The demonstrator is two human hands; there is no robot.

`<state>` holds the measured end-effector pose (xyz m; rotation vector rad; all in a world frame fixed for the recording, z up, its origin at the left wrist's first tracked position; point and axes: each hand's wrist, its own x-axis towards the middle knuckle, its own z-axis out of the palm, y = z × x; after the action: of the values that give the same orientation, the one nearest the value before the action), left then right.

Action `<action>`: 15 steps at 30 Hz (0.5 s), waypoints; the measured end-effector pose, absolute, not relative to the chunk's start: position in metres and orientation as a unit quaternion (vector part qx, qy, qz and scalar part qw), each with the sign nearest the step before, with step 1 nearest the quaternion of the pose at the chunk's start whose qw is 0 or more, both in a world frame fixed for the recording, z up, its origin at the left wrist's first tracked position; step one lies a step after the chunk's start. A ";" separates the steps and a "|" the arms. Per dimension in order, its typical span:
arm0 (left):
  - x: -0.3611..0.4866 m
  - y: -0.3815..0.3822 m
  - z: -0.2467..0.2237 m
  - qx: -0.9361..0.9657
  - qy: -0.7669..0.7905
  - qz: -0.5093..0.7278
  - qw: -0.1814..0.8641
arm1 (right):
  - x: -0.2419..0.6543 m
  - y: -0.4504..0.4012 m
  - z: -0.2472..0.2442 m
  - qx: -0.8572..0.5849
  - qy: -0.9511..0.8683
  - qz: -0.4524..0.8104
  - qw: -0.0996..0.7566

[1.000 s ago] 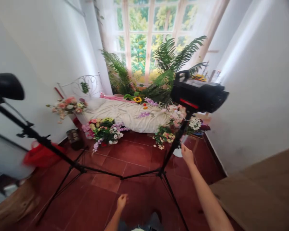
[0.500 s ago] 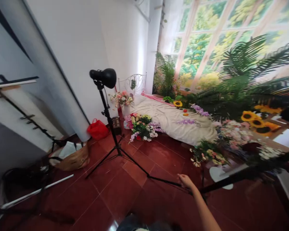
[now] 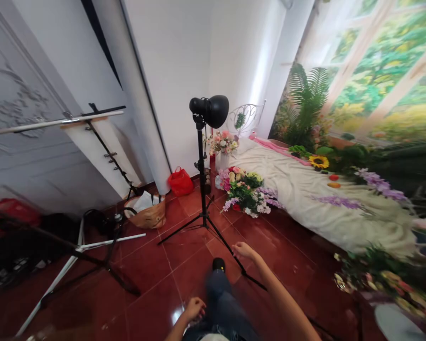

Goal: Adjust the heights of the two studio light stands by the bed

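Observation:
My right hand hangs in front of the light stand, its fingers loosely bent and nothing seen in them. In the picture it overlaps one leg of the stand; whether it touches cannot be made out. On top of the stand sits a black lamp head, facing right. Low in the view, my left hand is beside my leg, fingers half curled and holding nothing visible. My leg in jeans, with a black shoe, is stretched forward near the stand's feet.
To the right lies a bed with a cream sheet, with a flower bunch at its side. A red bag and a woven basket stand by the wall. White and dark stand legs spread over the tiled floor at left.
My view has swung left and I am closer to the light stand, with a leg forward. My left hand has come into view. My right hand now overlaps the stand's leg higher up.

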<state>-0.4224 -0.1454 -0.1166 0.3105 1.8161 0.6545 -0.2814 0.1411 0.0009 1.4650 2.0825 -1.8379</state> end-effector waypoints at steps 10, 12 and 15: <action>-0.628 0.115 0.042 0.349 0.793 0.437 0.243 | -0.412 0.309 0.037 0.390 0.708 -0.588 0.031; -0.658 0.185 0.096 0.364 0.788 0.481 0.121 | -0.434 0.341 0.049 0.380 0.720 -0.580 0.028; -0.689 0.269 0.167 0.397 0.772 0.496 -0.004 | -0.465 0.381 0.065 0.369 0.739 -0.563 0.017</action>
<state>-0.6886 0.2693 0.1670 1.2501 2.4326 1.5619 -0.4649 0.3815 0.0646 1.1475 2.2971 -1.7508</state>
